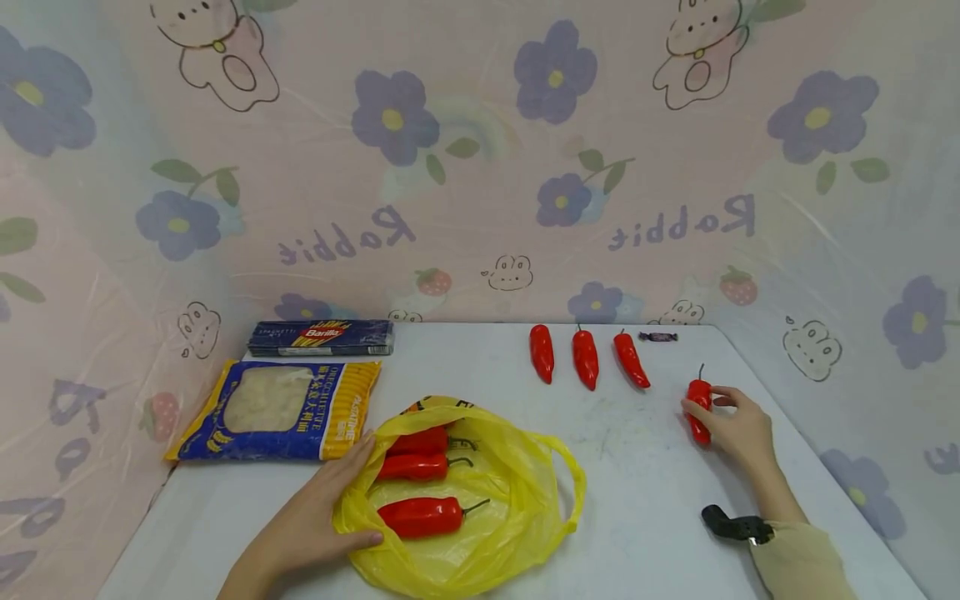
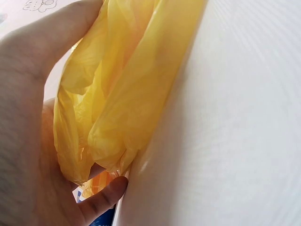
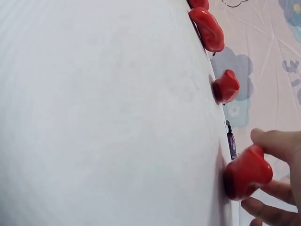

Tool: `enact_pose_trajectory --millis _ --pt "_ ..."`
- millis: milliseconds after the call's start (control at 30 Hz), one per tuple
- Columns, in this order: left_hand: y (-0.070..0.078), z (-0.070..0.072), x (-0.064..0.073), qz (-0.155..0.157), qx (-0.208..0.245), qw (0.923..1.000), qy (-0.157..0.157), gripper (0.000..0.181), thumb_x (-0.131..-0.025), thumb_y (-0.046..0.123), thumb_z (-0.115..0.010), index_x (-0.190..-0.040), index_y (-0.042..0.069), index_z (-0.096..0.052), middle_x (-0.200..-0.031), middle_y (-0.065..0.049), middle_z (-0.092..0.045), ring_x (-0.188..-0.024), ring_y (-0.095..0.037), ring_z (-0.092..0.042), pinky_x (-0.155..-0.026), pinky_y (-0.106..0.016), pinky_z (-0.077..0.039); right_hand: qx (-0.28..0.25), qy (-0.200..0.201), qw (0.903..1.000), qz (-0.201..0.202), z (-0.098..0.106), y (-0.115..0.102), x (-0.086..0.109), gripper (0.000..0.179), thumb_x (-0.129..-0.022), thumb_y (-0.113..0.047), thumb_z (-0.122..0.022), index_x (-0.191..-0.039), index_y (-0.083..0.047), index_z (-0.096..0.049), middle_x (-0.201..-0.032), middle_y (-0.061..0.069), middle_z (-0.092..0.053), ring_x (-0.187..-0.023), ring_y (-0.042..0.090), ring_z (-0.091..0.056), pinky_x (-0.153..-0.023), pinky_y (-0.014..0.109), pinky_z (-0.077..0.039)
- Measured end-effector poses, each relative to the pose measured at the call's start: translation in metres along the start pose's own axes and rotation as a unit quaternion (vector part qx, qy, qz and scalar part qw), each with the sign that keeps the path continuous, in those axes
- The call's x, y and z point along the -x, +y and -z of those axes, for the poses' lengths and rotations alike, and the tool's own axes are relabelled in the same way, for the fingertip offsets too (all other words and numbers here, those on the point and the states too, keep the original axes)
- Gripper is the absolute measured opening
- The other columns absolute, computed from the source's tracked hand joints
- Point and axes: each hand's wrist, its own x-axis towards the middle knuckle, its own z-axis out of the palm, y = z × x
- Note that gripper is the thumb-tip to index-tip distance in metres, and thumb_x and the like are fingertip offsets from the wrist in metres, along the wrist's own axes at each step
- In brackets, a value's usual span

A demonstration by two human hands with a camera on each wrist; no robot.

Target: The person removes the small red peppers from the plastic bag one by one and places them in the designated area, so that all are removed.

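Observation:
On the right, my right hand (image 1: pixel 744 429) holds a red chili pepper (image 1: pixel 700 396) between thumb and fingers, low at the table surface with its stem pointing away. The same pepper (image 3: pixel 249 172) shows its blunt end in the right wrist view. My left hand (image 1: pixel 318 512) grips the left side of a yellow plastic bag (image 1: pixel 517 533), thumb at the near rim and fingers along its outside. The bag lies with its mouth spread, and three red peppers (image 1: pixel 423 518) show inside it. Yellow film (image 2: pixel 136 94) fills the space between the left thumb and fingers.
Three more red peppers (image 1: pixel 585 358) lie in a row at the back, beside a small purple wrapped candy (image 1: pixel 658 337). At the back left are a dark blue Barilla spaghetti pack (image 1: pixel 322 337) and a blue-and-yellow orecchiette bag (image 1: pixel 277 410). A patterned curtain (image 1: pixel 480 167) surrounds the white table (image 1: pixel 637 500).

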Motion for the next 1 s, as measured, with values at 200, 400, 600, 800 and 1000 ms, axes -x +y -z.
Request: enact_pose_trajectory --millis 200,400,600,800,1000 --pt "0.000 0.001 0.000 0.004 0.003 1.0000 -0.003 0.116 -0.077 0.076 -0.079 -0.170 0.037 -0.022 -0.176 0.003 -0.026 -0.155 -0.040 -0.037 -0.115 -0.071 -0.041 -0.005 0.014 0.9999 0.003 -0.006 -0.005 -0.007 0.070 -0.100 -0.046 -0.071 -0.143 0.007 -0.054 -0.133 0.035 -0.059 -0.120 0.049 -0.053 -0.083 0.047 -0.058" --pt "0.000 0.001 0.000 0.006 0.001 1.0000 -0.005 0.116 -0.077 0.076 -0.079 -0.170 0.038 -0.021 -0.176 0.006 -0.025 -0.155 -0.040 -0.038 -0.115 -0.071 -0.041 -0.023 0.017 0.9992 -0.026 -0.011 -0.010 -0.020 0.071 -0.100 -0.048 -0.069 -0.144 0.005 -0.055 -0.135 0.033 -0.060 -0.122 0.046 -0.053 -0.075 0.032 -0.050" --pt "-0.001 0.001 -0.001 0.012 0.002 0.9999 -0.007 0.116 -0.077 0.077 -0.078 -0.170 0.040 -0.020 -0.176 0.007 -0.024 -0.155 -0.040 -0.037 -0.114 -0.071 -0.042 -0.033 0.020 0.9990 -0.024 -0.015 -0.014 -0.034 0.071 -0.099 -0.050 -0.070 -0.144 0.003 -0.057 -0.134 0.032 -0.061 -0.124 0.046 -0.052 -0.079 0.039 -0.048" --pt "0.000 0.001 -0.002 0.008 0.003 0.9999 -0.006 0.116 -0.077 0.077 -0.079 -0.170 0.039 -0.020 -0.176 0.007 -0.024 -0.155 -0.039 -0.037 -0.115 -0.071 -0.042 -0.046 0.021 0.9983 -0.029 -0.018 -0.014 -0.046 0.073 -0.099 -0.053 -0.069 -0.145 0.003 -0.057 -0.138 0.031 -0.061 -0.128 0.046 -0.051 -0.083 0.040 -0.048" --pt "0.002 0.001 -0.001 0.008 -0.001 0.9999 -0.007 0.116 -0.077 0.077 -0.078 -0.170 0.037 -0.022 -0.176 0.003 -0.026 -0.155 -0.041 -0.037 -0.115 -0.071 -0.041 -0.056 0.013 0.9976 -0.039 -0.016 -0.015 -0.045 0.073 -0.101 -0.052 -0.065 -0.146 0.004 -0.054 -0.139 0.032 -0.059 -0.130 0.046 -0.049 -0.086 0.042 -0.049"
